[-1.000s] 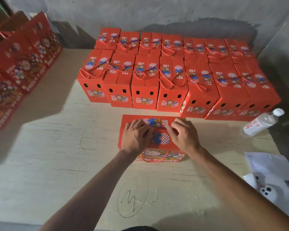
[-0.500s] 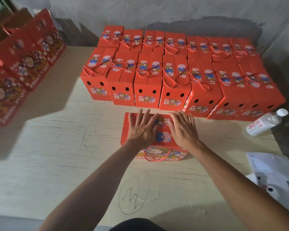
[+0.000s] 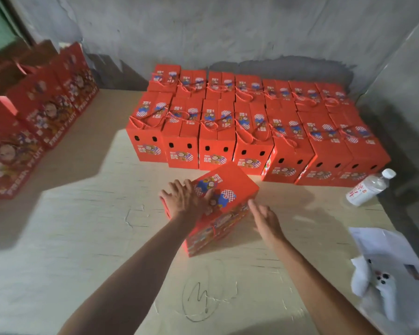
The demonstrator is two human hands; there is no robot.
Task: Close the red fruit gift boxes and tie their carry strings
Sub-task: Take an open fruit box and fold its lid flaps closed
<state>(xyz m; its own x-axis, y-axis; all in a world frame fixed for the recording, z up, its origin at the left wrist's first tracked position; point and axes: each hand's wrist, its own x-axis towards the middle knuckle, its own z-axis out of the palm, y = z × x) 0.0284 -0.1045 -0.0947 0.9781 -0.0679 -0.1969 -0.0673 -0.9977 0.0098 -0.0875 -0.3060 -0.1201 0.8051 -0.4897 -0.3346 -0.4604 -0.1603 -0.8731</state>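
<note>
A rough grey plastered wall [image 3: 228, 30] rises at twelve o'clock and turns a corner toward two o'clock, with dark patches low down. Below it spreads a pale, grainy wooden tabletop [image 3: 70, 238], cracked in places and half in shadow, with a pencilled oval scribble [image 3: 205, 298] at six o'clock.

At twelve to one o'clock a block of closed red cardboard gift boxes [image 3: 252, 122] stands in two rows against the wall, side by side and touching, each with two small dark holes in its near end, printed cartoon panels on top and twisted red carry strings lying across the lids. At nine to ten o'clock a row of flat red printed box blanks [image 3: 34, 122], lettered FRESH FRUIT, leans in shadow.

At the centre stands the single red gift box [image 3: 230, 189] being worked, apart from the block and just in front of it. It is turned at an angle to the rows, one corner toward one o'clock; its top shows blue and checkered prints, its long near side a bright cartoon picture, blurred. A red string seems to hang on that side.

The left hand [image 3: 184, 201] lies flat on the top's left edge, fingers straight and spread. The right hand [image 3: 266, 218] is released, fingers straight, beside the box's near right side; contact cannot be told.

White papers and a white cloth-like object [image 3: 385, 269] lie at four o'clock. A clear plastic water bottle with a white cap [image 3: 368, 187] lies at three o'clock.
</note>
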